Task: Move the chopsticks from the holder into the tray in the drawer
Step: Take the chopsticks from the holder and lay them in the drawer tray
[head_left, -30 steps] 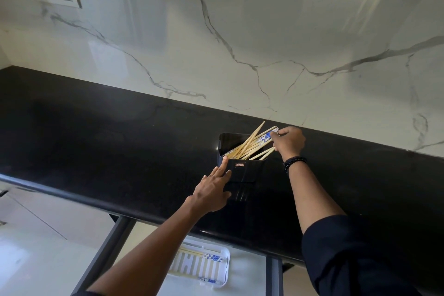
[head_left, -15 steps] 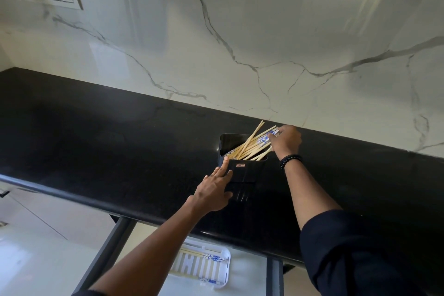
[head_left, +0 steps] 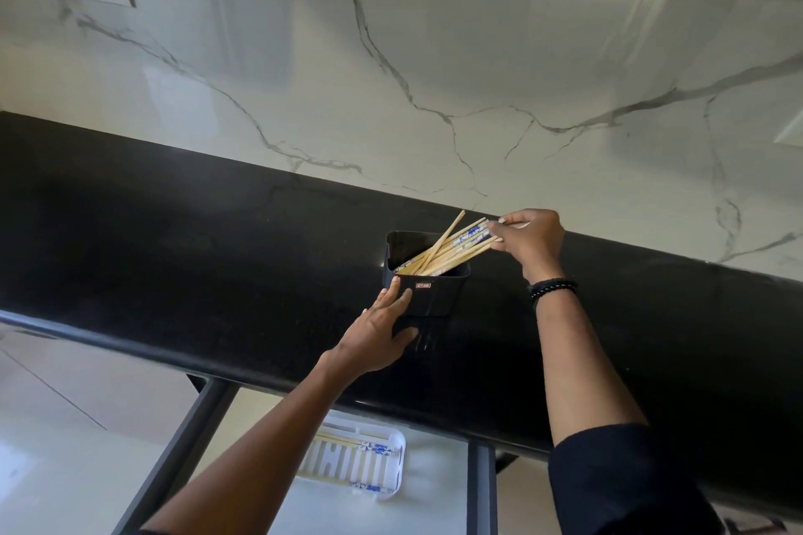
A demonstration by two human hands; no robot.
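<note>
The one camera (head-worn) looked forward and down, close over the counter [head_left: 174, 252] and the open drawer [head_left: 481, 491].

**Hidden and Cut Off**

Lower ends of the chopsticks [head_left: 452, 248] are hiding inside the holder [head_left: 434, 295], its label showing too small to read. Below the holder, a forearm [head_left: 269, 447] is covering part of the tray [head_left: 393, 478]; the drawer [head_left: 481, 491] is running off-frame.
</note>
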